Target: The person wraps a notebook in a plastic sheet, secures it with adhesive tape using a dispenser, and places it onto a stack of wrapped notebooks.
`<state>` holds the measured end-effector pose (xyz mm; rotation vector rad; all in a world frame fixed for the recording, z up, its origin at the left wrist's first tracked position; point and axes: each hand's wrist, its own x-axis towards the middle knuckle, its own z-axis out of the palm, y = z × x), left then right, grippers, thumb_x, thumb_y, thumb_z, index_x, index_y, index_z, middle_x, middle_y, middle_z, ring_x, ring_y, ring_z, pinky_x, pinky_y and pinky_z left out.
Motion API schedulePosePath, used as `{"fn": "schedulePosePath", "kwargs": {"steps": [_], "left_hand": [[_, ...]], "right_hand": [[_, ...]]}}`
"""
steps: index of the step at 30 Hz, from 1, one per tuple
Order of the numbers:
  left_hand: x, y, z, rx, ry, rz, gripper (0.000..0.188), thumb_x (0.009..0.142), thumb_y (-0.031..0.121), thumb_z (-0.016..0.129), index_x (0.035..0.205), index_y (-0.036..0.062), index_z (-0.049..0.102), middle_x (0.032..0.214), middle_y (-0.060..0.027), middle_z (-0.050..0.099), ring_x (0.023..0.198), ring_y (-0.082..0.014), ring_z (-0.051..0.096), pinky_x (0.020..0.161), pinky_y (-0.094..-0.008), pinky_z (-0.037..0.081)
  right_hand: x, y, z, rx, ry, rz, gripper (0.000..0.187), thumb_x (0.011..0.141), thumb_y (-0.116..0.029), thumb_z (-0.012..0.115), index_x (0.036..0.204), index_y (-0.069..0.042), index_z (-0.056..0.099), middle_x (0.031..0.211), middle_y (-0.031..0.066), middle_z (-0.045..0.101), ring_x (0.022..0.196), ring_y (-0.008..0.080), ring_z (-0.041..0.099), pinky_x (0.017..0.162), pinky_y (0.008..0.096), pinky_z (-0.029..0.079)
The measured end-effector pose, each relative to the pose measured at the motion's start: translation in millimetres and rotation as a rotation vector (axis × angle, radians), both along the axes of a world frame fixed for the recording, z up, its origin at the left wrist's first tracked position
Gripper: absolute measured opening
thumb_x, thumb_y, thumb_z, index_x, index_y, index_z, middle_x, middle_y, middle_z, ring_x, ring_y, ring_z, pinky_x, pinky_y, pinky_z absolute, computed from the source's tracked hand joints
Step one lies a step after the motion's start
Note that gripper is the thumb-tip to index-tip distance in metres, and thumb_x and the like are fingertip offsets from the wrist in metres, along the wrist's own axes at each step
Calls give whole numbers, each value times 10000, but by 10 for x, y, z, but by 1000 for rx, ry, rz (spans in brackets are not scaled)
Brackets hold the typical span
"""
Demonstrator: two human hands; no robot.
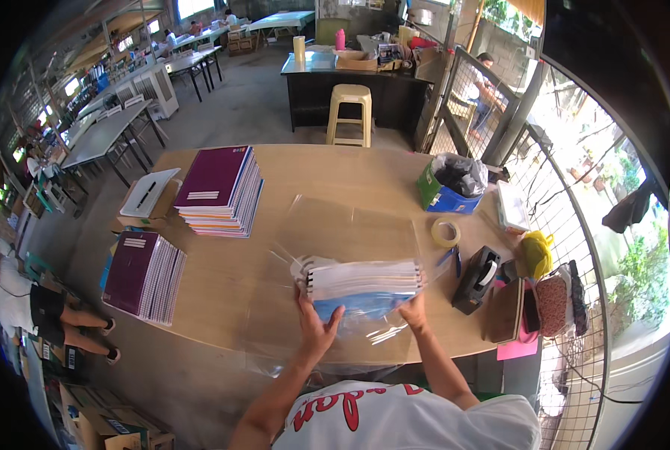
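- We have a bundle of spiral notebooks [365, 289] lying flat at the near edge of the bench [222, 277], a little right of its middle, inside a clear plastic bag [335, 225] that spreads back toward the bench's centre.
- Our left hand [316, 322] lies spread, fingers fanned, on the bundle's near left corner; our right hand [412, 309] grips the near right corner, pinching bag and notebooks together as far as we can tell.
- To do this well, we judge the bundle should stay square, both corners moved evenly, the bag kept taut so it does not crease.
- The near edge is right under our hands; a slip toward us would drop the bundle.
- Rightward, a tape dispenser [476, 279], a tape roll [445, 232] and a pen sit near; leftward, bare bench runs to the purple notebook stack [144, 276]; another stack [221, 189] stands toward the far left corner.
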<state>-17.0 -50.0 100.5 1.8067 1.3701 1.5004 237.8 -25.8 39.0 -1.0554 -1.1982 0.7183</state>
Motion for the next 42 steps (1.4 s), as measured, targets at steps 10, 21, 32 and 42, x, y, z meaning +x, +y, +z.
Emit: {"fn": "schedulePosePath", "kwargs": {"steps": [10, 21, 32, 42], "left_hand": [[100, -85, 340, 193, -106, 167, 889, 758, 434, 831, 1379, 7, 359, 1391, -229, 329, 1289, -391, 347, 1072, -507, 335], [4, 0, 305, 144, -108, 116, 1024, 693, 466, 879, 1423, 95, 264, 1416, -123, 235, 1311, -311, 322, 997, -482, 445], [-93, -39, 521, 252, 235, 17, 538, 775, 460, 800, 1109, 104, 573, 1309, -165, 441, 1246, -385, 413, 1023, -514, 372], [-393, 137, 1307, 51, 720, -433, 780, 668, 452, 838, 1333, 142, 574, 1313, -82, 534, 1225, -305, 488, 1040, -476, 351]], "right_hand": [[-752, -181, 2558, 331, -1450, 122, 282, 728, -248, 789, 924, -77, 678, 1441, 115, 437, 1436, 433, 249, 1143, 670, 150], [-247, 133, 3102, 111, -1309, 228, 725, 590, -554, 835, 1114, -86, 653, 1454, 139, 387, 1457, 392, 236, 1108, 734, 158], [-235, 71, 3021, 250, -1325, 285, 302, 698, -351, 817, 870, -122, 722, 1358, 115, 511, 1412, 346, 333, 1143, 644, 178], [-156, 273, 3495, 507, -1427, 143, 582, 600, -364, 862, 1066, -92, 643, 1182, 7, 578, 1061, 264, 561, 866, 407, 438]]}}
